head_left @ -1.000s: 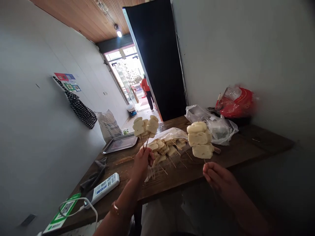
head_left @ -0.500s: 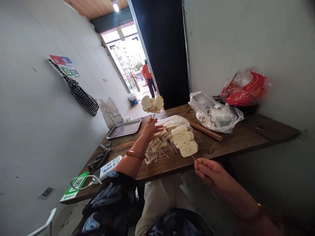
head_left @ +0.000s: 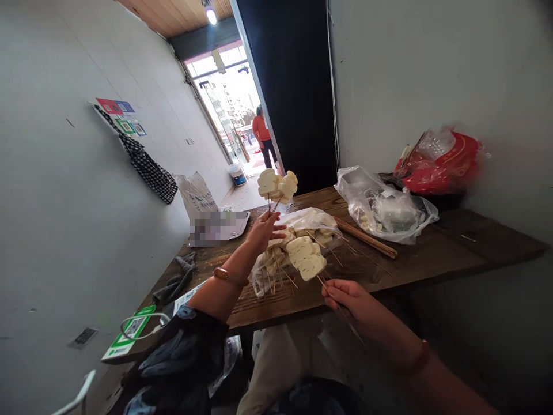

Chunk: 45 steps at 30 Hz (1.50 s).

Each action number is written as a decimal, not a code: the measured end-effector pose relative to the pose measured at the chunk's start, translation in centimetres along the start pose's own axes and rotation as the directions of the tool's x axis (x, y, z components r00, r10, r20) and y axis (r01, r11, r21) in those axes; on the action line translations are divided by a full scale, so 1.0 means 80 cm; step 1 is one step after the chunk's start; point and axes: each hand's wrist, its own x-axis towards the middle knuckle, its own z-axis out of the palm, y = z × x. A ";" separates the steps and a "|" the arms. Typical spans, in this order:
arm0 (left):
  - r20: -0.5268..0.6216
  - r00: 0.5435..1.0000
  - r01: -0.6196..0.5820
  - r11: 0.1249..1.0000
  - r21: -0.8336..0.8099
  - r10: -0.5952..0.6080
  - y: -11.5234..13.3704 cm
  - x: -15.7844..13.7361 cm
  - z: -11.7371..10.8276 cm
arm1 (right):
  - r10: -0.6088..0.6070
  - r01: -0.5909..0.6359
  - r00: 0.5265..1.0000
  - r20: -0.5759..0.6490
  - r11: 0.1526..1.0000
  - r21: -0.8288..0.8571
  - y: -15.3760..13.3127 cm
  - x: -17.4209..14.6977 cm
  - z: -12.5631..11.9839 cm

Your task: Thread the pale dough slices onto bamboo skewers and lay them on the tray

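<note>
My left hand [head_left: 264,230] pinches the thin sticks of a small bunch of skewers [head_left: 276,185], raised above the table with pale, flat food slices at their tops. Some fingers of that hand stretch out to the right. Between thumb and fingers, my right hand [head_left: 348,300] grips the sticks of skewered slices [head_left: 306,258], tilted up and leftward at the table's front edge. Behind them a pile of similar skewers [head_left: 276,253] lies on a clear plastic bag, partly hidden by my left hand and the right-hand slices. The exact food cannot be told.
On the wooden table [head_left: 423,262] lie a bundle of bare sticks [head_left: 367,237] and a crumpled clear bag [head_left: 389,207]. Red packaging [head_left: 444,164] is at the back right. A dark cloth [head_left: 177,279] and a green code card [head_left: 132,334] lie left. A person [head_left: 262,135] stands beyond the doorway.
My right hand has moved left with its skewered slices, which now overlap the pile. My left hand still holds its bunch up. The view has shifted slightly.
</note>
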 end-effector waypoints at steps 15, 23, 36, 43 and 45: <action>-0.015 0.970 -0.240 0.969 0.056 0.241 -0.011 0.041 0.001 | 0.028 -0.029 1.000 0.005 0.990 0.138 -0.002 0.043 -0.005; -0.067 0.955 -0.286 0.957 0.045 0.289 0.014 0.037 0.015 | 0.003 0.010 0.999 -0.051 0.967 0.255 -0.031 0.101 0.023; -0.056 0.954 -0.297 0.955 -0.020 0.296 0.036 0.023 0.018 | -0.004 0.048 0.976 -0.219 0.980 0.194 -0.026 0.202 0.030; -0.030 0.967 -0.253 0.966 -0.054 0.251 0.029 0.022 0.019 | -0.101 0.108 0.963 -0.250 0.994 0.015 -0.008 0.183 0.018; -0.037 0.968 -0.249 0.966 -0.066 0.247 0.027 0.023 0.019 | -0.135 0.133 0.960 -0.245 0.991 -0.023 -0.006 0.174 0.018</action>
